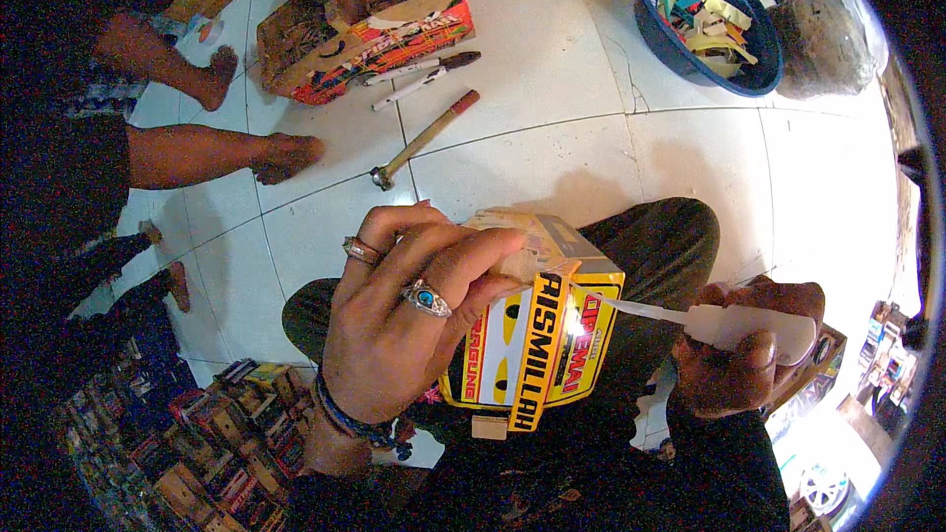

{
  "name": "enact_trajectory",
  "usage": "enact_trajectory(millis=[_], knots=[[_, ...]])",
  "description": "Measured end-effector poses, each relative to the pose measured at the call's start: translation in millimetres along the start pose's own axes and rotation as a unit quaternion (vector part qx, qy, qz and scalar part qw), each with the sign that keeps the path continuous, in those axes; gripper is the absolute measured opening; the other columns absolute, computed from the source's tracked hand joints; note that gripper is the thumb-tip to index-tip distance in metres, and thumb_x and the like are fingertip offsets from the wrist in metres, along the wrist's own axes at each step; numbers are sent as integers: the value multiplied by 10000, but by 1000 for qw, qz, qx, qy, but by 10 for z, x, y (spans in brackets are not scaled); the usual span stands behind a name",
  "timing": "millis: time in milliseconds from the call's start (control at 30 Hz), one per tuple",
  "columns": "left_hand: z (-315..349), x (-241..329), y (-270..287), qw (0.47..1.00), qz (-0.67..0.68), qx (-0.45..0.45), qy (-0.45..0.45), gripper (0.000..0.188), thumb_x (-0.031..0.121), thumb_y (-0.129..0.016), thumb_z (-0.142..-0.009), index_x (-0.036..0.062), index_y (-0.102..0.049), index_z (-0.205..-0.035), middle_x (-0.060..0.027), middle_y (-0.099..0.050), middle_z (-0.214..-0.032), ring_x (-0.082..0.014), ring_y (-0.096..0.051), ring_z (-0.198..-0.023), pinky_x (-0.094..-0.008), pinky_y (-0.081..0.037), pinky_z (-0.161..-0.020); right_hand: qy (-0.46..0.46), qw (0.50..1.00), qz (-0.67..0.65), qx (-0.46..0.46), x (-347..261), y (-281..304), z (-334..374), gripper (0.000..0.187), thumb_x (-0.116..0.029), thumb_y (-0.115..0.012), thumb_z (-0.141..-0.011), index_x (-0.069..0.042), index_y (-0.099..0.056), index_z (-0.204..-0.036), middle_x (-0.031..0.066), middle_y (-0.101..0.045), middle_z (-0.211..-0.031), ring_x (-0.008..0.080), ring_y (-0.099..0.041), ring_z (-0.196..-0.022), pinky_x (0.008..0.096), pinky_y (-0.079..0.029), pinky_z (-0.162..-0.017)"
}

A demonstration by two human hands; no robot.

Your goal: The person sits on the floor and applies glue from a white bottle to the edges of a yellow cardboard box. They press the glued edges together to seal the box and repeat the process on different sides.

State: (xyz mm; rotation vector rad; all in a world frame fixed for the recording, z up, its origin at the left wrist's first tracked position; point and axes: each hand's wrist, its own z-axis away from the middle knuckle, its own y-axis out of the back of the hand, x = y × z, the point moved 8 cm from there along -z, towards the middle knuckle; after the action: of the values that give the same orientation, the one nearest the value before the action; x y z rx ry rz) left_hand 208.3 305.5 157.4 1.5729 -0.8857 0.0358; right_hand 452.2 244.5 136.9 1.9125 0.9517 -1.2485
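Observation:
In front of my lap, my left hand (389, 305) is closed over the top of a small box-shaped piece (593, 340) covered with yellow, white and black lettered stickers. Its thumb and index finger press at the upper edge, beside a yellow lettered strip (545, 355). My right hand (734, 374) grips a small white squeeze bottle (744, 327) with a long thin nozzle, which looks like a glue bottle. That nozzle points left, its tip at or very near the sticker-covered side; exact contact cannot be made out. Part of the piece is hidden behind my left fingers.
On the white tiles ahead lie a hammer (424, 140), markers (426, 79) and a cardboard box (394, 51) of brown bits. A blue basin (645, 25) holds paper scraps, beside a stuffed plastic bag (823, 44). Another person's legs (197, 158) stretch in from the left; stacked small boxes (212, 443) stand lower left.

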Motion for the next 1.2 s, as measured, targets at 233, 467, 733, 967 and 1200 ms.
enact_trajectory(millis=[233, 467, 733, 967, 1200], knots=[[-9, 4, -4, 1000, -4, -5, -3, 411, 118, -821, -715, 121, -699, -1108, -18, -687, -992, -256, -602, -904, -363, -508, -819, -93, 994, -46, 16, 21, -18, 6, 549, -463, -730, -811, -20, -452, -980, 115, -554, -756, 201, -541, -448, 293, -463, -373], [-19, 10, -5, 1000, 2, 0, -8, 418, 115, -820, -710, 128, -700, -1111, -16, -688, -995, -252, -603, -912, -365, -502, -825, -86, 994, -64, 0, 26, -61, -6, 465, -432, -670, -816, -2, -500, -867, 88, -543, -662, 176, -479, -459, 314, -399, -430], [-28, 6, -12, 1000, -6, -6, 0, 411, 118, -822, -708, 131, -706, -1102, -10, -683, -980, -241, -601, -906, -354, -498, -818, -112, 993, -34, 26, 15, -15, -14, 596, -494, -754, -794, -35, -431, -994, 99, -543, -777, 192, -567, -556, 307, -510, -480], [-40, 12, -18, 1000, -2, -3, -8, 414, 118, -825, -700, 130, -706, -1097, -10, -677, -966, -240, -602, -898, -361, -502, -805, -125, 988, -87, 27, 127, 73, 19, 615, -479, -779, -781, -33, -425, -1011, 99, -553, -800, 183, -555, -598, 304, -504, -526], [-60, 27, -34, 1000, 1, 2, -4, 423, 113, -832, -691, 128, -704, -1094, -18, -681, -968, -251, -604, -897, -364, -505, -800, -22, 994, -109, 15, 115, 26, -14, 499, -348, -713, -812, 26, -404, -932, 76, -514, -633, 149, -445, -452, 293, -366, -406]])
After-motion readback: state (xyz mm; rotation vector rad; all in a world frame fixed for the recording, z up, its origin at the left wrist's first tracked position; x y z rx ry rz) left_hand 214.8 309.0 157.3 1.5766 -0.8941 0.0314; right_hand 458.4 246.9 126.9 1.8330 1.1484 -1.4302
